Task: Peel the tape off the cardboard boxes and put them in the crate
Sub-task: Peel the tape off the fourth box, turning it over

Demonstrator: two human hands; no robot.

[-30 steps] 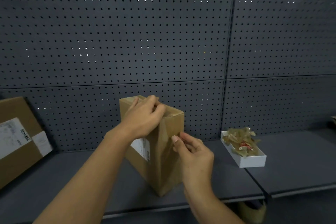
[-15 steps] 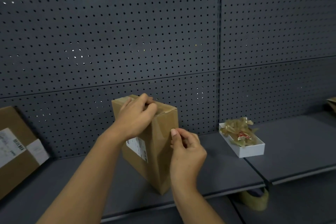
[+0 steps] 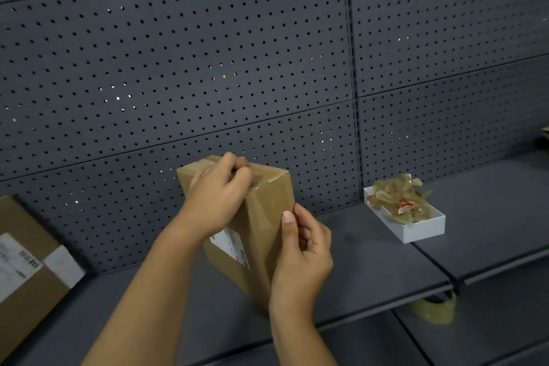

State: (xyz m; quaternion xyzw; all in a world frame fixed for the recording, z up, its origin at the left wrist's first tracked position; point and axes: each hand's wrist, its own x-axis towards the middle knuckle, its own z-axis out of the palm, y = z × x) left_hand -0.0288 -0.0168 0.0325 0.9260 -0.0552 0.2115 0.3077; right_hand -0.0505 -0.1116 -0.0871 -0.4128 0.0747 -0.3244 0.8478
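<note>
Cardboard box (image 3: 261,217) stood upright on grey shelf (image 3: 371,261), white shipping label (image 3: 230,244) on its side, print unreadable. Left hand (image 3: 218,196) gripped box top, fingers curled at tape (image 3: 263,180). Right hand (image 3: 303,255) pinched box's near edge. White tray (image 3: 416,230) held wad of peeled tape (image 3: 398,197). Second labelled box (image 3: 26,273) leaned at left. Versus earlier frame: grips unchanged, box tilted slightly.

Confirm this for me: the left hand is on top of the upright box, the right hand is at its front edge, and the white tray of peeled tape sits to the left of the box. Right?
Not quite. The head view shows the white tray of peeled tape on the shelf to the right of the upright box, not the left. The rest holds: the left hand is on the box top and the right hand is at its front edge.
</note>
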